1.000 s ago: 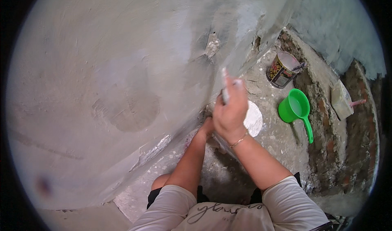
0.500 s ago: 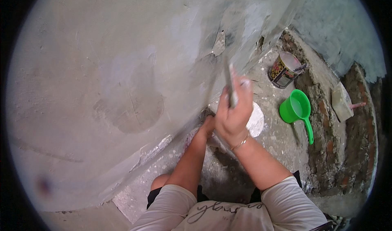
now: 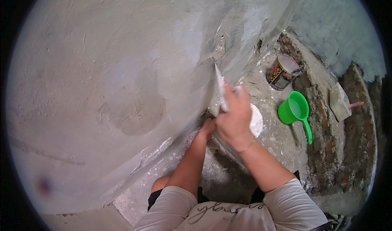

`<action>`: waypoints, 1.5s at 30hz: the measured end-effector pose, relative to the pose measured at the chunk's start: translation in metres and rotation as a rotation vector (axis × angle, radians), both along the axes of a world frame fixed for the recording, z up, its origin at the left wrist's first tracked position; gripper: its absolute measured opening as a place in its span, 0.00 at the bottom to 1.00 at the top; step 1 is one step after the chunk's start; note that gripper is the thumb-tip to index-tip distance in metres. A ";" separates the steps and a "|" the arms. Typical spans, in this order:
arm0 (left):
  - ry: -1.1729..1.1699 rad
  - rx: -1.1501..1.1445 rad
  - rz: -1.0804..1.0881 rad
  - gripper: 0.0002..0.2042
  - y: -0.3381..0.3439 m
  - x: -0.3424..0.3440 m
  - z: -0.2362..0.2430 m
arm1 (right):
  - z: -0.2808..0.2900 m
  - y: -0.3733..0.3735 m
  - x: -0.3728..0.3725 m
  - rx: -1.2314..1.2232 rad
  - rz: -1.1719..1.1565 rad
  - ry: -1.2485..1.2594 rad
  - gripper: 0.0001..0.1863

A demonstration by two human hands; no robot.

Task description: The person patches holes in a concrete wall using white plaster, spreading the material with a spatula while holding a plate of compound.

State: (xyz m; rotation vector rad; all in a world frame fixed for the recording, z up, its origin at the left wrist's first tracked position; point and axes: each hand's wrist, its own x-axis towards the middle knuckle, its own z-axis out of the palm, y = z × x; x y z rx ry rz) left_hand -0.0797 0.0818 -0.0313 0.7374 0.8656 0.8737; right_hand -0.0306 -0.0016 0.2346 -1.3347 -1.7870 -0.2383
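My right hand (image 3: 233, 116) is closed on a pale putty knife (image 3: 219, 82), its blade raised toward the patched, grey plastered wall (image 3: 134, 67) near a chipped, peeling spot (image 3: 219, 47). My left hand (image 3: 207, 127) is lower, at the foot of the wall, its fingers curled and partly hidden; what it grips I cannot make out. Just behind my right hand lies a round white mass (image 3: 255, 120), perhaps putty, mostly covered by the hand.
On the speckled floor (image 3: 267, 145) to the right stand a patterned paint can (image 3: 279, 71) with a tool in it and a green handled dipper (image 3: 292, 110). A pale rectangular block with a pink handle (image 3: 339, 100) rests on the rough brick and mortar ledges (image 3: 324, 161).
My right hand has shifted slightly, and the knife's tip now points further left, up at the chipped patch. My left hand stays low by the wall.
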 end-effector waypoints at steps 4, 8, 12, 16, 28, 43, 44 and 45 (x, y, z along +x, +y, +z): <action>0.081 -0.077 0.004 0.33 -0.015 0.009 0.027 | 0.030 0.025 0.020 0.208 0.005 0.117 0.28; 0.223 -0.144 0.038 0.33 -0.031 0.002 0.072 | 0.048 0.043 0.028 0.343 0.082 0.224 0.28; 0.196 -0.149 -0.104 0.40 -0.023 -0.008 0.053 | 0.075 0.072 0.033 0.571 0.204 0.256 0.22; 0.200 -0.145 -0.073 0.39 -0.028 0.004 0.061 | 0.048 0.073 0.032 0.549 0.204 -0.076 0.18; -0.012 -0.077 -0.040 0.34 -0.005 0.004 -0.013 | 0.030 0.057 0.035 0.432 0.126 0.219 0.31; 0.080 -0.089 0.039 0.37 -0.013 0.015 -0.002 | 0.055 0.004 0.066 -0.378 0.387 0.766 0.12; 0.083 -0.087 0.047 0.35 -0.011 0.010 -0.008 | 0.064 0.015 0.061 -0.381 0.512 0.908 0.12; 0.084 -0.082 0.054 0.34 -0.007 0.005 -0.015 | 0.071 0.028 0.056 -0.404 0.598 1.005 0.12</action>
